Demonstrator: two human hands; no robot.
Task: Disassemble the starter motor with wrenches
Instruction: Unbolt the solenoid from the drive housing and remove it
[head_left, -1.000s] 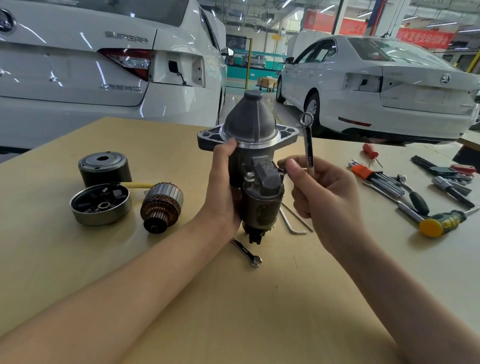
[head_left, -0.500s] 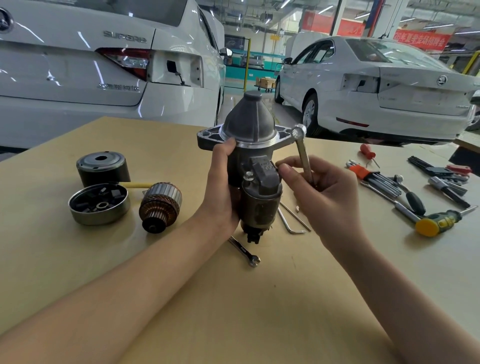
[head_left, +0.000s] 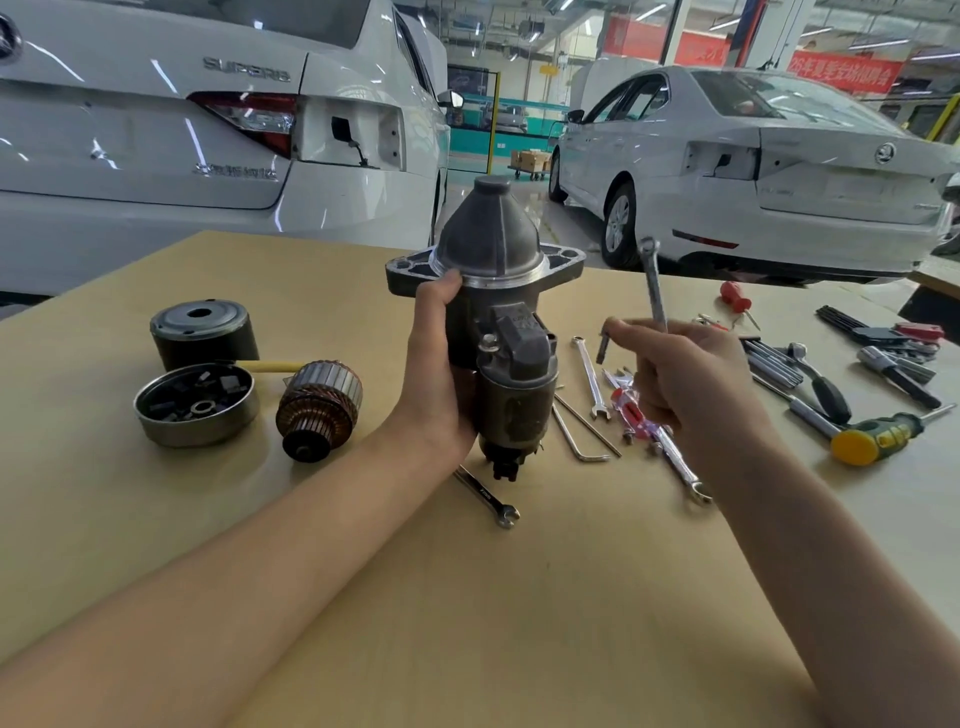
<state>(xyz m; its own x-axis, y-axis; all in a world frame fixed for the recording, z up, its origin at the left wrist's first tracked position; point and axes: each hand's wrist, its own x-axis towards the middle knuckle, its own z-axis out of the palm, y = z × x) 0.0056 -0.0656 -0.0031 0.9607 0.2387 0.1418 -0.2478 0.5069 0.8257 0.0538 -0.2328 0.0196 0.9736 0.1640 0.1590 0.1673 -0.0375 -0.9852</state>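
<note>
Left hand (head_left: 441, 384) is wrapped around the starter motor (head_left: 493, 332), holding it upright with its bottom end resting on the desk (head_left: 519, 597) near the middle, nose cone pointing to 12 o'clock. Right hand (head_left: 696, 384) sits at about 3 o'clock from the motor, clear of it, fingers curled around a small wrench (head_left: 653, 283) with a little dark bolt (head_left: 601, 349) pinched at the fingertips.

Biggest risk I can see: juggling wrench and bolt in one hand. The bolt looks barely held, so if the grip shifts it could drop into the pile of loose spanners (head_left: 589, 376) and hex keys (head_left: 576, 431) right underneath and be a pain to find. The motor is also top-heavy and propped by one hand only, so any sideways push from the wrench could tip it toward the armature (head_left: 317, 410) and brush holder cap (head_left: 195, 405) at 9 o'clock.
</note>
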